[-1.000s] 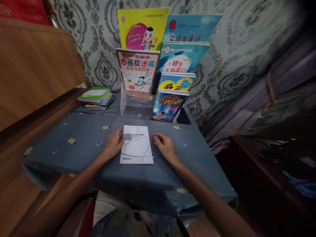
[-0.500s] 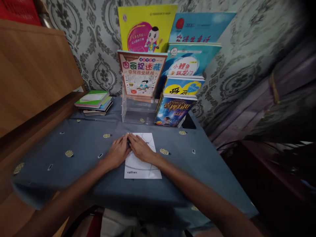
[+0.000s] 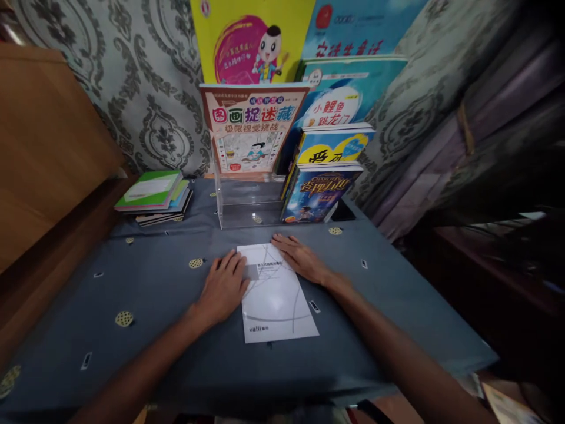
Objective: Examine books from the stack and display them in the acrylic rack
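Note:
A thin white booklet [image 3: 276, 300] with grey curved lines lies flat on the blue-grey tablecloth [image 3: 154, 306]. My left hand [image 3: 223, 287] rests flat along the booklet's left edge, fingers stretched out and overlapping its upper left corner. My right hand [image 3: 300, 258] lies flat at the booklet's upper right corner, fingers extended toward the far edge. Neither hand grips anything.
A clear acrylic stand [image 3: 247, 203] behind the booklet holds several colourful children's books [image 3: 251, 126]. A small stack of books [image 3: 152, 195] lies at the far left. Patterned wallpaper, a wooden panel at left and dark curtains at right enclose the table.
My hands, together over the booklet's top half a moment ago, have spread apart to its left and right sides. The camera has moved closer and lower over the table.

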A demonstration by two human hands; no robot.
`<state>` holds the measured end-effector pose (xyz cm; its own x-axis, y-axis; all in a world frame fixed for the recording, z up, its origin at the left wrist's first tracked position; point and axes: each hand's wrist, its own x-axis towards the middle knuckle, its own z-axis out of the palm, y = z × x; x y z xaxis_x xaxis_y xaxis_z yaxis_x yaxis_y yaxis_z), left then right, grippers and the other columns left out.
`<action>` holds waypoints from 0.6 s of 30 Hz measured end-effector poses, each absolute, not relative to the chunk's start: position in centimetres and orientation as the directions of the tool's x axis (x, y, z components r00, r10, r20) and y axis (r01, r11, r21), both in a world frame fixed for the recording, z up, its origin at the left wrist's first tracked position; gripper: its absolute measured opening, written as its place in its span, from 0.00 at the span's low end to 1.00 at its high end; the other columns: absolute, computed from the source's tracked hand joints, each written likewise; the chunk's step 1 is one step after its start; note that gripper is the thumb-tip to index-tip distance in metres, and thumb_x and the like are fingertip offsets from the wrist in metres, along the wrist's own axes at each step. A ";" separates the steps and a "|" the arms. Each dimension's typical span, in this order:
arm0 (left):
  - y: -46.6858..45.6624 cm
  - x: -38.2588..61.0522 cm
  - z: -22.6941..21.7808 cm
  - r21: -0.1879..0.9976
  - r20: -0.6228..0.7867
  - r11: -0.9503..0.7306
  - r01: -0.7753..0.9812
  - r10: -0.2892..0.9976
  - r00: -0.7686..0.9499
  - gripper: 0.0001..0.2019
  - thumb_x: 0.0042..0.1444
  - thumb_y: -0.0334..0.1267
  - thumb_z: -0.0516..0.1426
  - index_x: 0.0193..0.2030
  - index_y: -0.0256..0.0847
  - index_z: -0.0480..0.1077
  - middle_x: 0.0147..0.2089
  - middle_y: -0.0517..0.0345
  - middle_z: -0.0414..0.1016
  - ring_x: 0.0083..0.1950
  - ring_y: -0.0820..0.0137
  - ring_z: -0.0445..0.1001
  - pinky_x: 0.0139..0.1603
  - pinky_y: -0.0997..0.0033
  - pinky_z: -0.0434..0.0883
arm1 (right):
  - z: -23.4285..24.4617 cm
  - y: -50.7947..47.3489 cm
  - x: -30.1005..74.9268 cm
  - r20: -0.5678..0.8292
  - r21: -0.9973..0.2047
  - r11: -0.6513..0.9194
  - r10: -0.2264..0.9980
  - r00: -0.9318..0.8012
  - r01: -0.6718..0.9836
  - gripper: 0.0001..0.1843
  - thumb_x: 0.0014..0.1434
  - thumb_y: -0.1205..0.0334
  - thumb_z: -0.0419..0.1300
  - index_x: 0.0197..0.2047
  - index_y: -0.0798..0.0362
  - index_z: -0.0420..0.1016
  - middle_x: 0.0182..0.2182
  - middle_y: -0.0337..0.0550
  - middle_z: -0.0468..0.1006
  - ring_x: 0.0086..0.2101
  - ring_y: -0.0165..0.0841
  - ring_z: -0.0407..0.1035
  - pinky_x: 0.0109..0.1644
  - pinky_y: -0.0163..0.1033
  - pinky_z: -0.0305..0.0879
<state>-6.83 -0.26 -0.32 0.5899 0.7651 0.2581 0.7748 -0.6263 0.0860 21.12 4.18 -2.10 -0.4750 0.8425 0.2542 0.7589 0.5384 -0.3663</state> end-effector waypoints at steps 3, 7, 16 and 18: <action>0.0 -7.0 -0.3 0.100 0.250 -0.633 0.767 0.762 0.597 0.23 0.69 0.42 0.46 0.66 0.36 0.61 0.68 0.40 0.66 0.71 0.51 0.60 0.65 0.43 0.62 | -1.6 4.6 21.5 0.242 -0.378 0.519 0.855 -0.459 0.767 0.22 0.71 0.61 0.48 0.64 0.48 0.70 0.66 0.51 0.66 0.67 0.42 0.56 0.70 0.62 0.54; 0.0 -7.2 -0.4 0.097 0.244 -0.643 0.760 0.756 0.608 0.23 0.69 0.42 0.45 0.66 0.34 0.62 0.69 0.38 0.64 0.72 0.51 0.60 0.65 0.41 0.62 | -1.2 5.1 22.0 0.218 -0.384 0.497 0.868 -0.447 0.778 0.20 0.71 0.59 0.51 0.62 0.46 0.72 0.66 0.50 0.66 0.68 0.43 0.55 0.70 0.62 0.53; 0.9 -5.7 0.5 0.135 0.129 -0.800 0.584 0.599 0.790 0.24 0.70 0.42 0.44 0.70 0.36 0.58 0.73 0.43 0.58 0.75 0.60 0.54 0.72 0.50 0.57 | -0.7 5.2 21.7 0.188 -0.388 0.469 0.883 -0.429 0.794 0.19 0.71 0.60 0.53 0.61 0.44 0.74 0.67 0.50 0.65 0.68 0.44 0.54 0.70 0.61 0.52; 1.3 -4.2 1.2 0.155 0.082 -0.843 0.515 0.530 0.844 0.25 0.71 0.43 0.45 0.71 0.36 0.56 0.74 0.44 0.56 0.76 0.62 0.53 0.73 0.52 0.55 | -0.5 5.2 21.6 0.183 -0.392 0.456 0.890 -0.418 0.799 0.19 0.71 0.60 0.53 0.61 0.45 0.74 0.67 0.51 0.65 0.68 0.43 0.54 0.71 0.60 0.51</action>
<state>-4.25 1.26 1.17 0.8440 0.5301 0.0820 0.5146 -0.8433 0.1551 21.65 5.17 -0.51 -0.4183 0.8898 0.1825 0.7992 0.4560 -0.3916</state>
